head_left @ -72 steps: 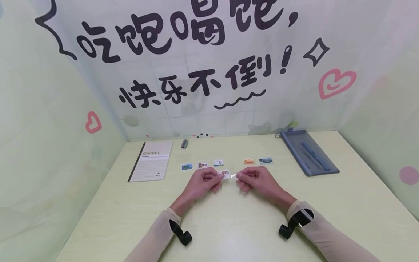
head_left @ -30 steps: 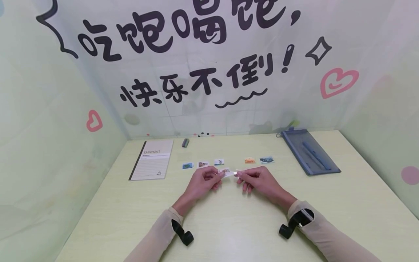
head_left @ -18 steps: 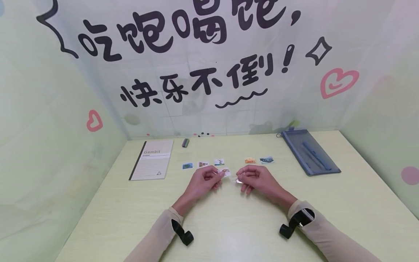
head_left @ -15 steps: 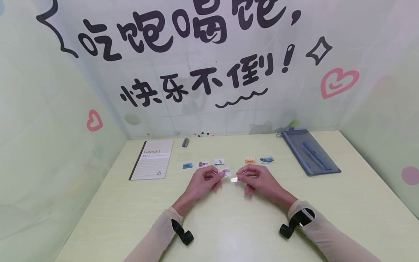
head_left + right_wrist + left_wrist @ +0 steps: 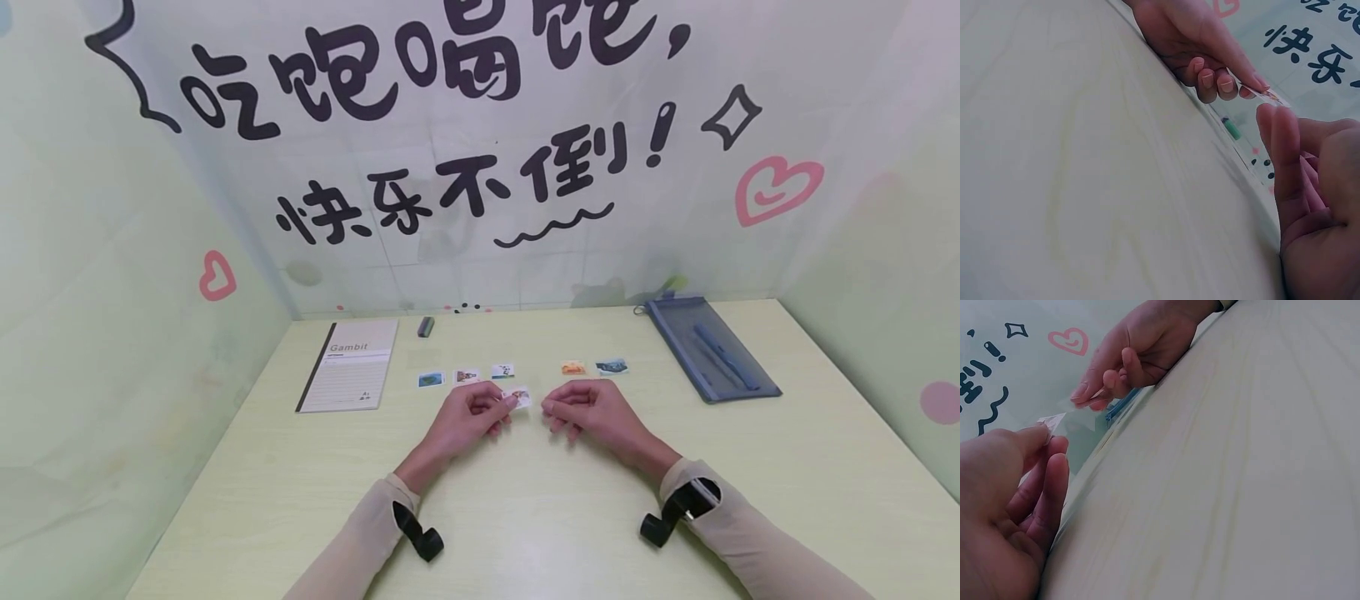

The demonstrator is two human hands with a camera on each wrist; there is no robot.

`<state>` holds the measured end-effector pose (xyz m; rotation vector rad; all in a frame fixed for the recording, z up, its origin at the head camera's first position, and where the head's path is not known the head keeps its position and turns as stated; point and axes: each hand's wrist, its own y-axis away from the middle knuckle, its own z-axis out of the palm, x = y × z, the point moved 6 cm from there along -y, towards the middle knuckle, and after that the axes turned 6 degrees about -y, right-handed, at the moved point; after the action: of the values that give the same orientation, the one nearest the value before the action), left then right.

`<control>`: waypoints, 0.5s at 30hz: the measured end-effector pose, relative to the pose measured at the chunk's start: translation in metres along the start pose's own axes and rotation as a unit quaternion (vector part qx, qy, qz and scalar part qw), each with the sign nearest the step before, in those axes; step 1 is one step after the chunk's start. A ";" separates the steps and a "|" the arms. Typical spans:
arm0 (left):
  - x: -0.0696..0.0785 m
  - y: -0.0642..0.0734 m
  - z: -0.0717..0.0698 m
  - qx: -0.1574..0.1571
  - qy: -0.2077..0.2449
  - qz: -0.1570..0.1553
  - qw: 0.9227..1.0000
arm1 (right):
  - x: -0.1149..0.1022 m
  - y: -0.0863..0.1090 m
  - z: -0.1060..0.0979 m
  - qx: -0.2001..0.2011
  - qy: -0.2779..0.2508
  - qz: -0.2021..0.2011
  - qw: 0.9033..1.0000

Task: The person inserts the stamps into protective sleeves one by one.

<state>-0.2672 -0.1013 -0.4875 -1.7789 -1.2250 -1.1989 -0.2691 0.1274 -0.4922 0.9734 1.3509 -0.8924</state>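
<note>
Your left hand [image 5: 468, 410] has hardly shifted: thumb and forefinger pinch the small picture card [image 5: 519, 398] by one end, with the other fingers curled loosely below. The change is at your right hand [image 5: 592, 410]. About a second ago the bright sliver at its fingertips reached the free edge of the card; after that it drew back and turned, and from the head camera its glint is now gone. You have a narrow gap there, card on one side, right fingertips on the other. The thumb and forefinger of that hand are pressed together, and from the left wrist camera they seem to pinch a piece of clear film [image 5: 1089, 419], though it is so faint against the wall that you should take this as likely rather than certain.

For the work in hand, I judge that card and film are apart at this moment, and that whatever contact they made has not joined them. The card is in the air between your hands, above the table [image 5: 517, 517], on your side of the black-and-white card [image 5: 502, 371]. That one and the orange card [image 5: 573, 367] lie where they lay.
</note>
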 end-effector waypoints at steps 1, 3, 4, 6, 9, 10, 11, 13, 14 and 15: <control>0.000 0.000 0.000 0.000 -0.001 0.000 1.000 | 0.000 0.000 0.000 0.001 0.007 -0.001 1.000; 0.000 0.000 0.000 -0.001 -0.004 -0.002 1.000 | -0.001 0.000 -0.001 0.003 0.017 -0.004 1.000; 0.000 0.000 0.000 -0.001 -0.005 -0.002 1.000 | -0.002 0.000 -0.001 0.004 0.020 -0.006 1.000; 0.001 0.000 0.000 -0.001 -0.006 -0.002 1.000 | -0.002 0.000 -0.001 0.003 0.023 -0.009 1.000; 0.001 0.000 0.000 0.002 -0.004 -0.001 1.000 | -0.002 0.000 -0.001 0.000 0.025 -0.011 1.000; 0.001 0.000 0.000 0.002 -0.003 0.001 1.000 | -0.001 0.000 -0.001 -0.002 0.026 -0.011 1.000; 0.000 0.000 0.000 0.003 -0.003 0.001 1.000 | 0.000 0.000 -0.001 -0.004 0.025 -0.010 1.000; 0.000 0.000 0.000 0.005 -0.003 0.004 1.000 | 0.001 0.000 -0.001 -0.009 0.026 -0.010 1.000; 0.000 -0.001 0.001 0.006 -0.003 0.004 1.000 | 0.001 -0.001 -0.001 -0.011 0.025 -0.010 1.000; 0.000 -0.001 0.001 0.006 -0.004 0.004 1.000 | 0.002 -0.001 0.000 -0.013 0.025 -0.010 1.000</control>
<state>-0.2676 -0.1005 -0.4877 -1.7792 -1.2264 -1.1791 -0.2700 0.1276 -0.4941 0.9698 1.4134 -0.8676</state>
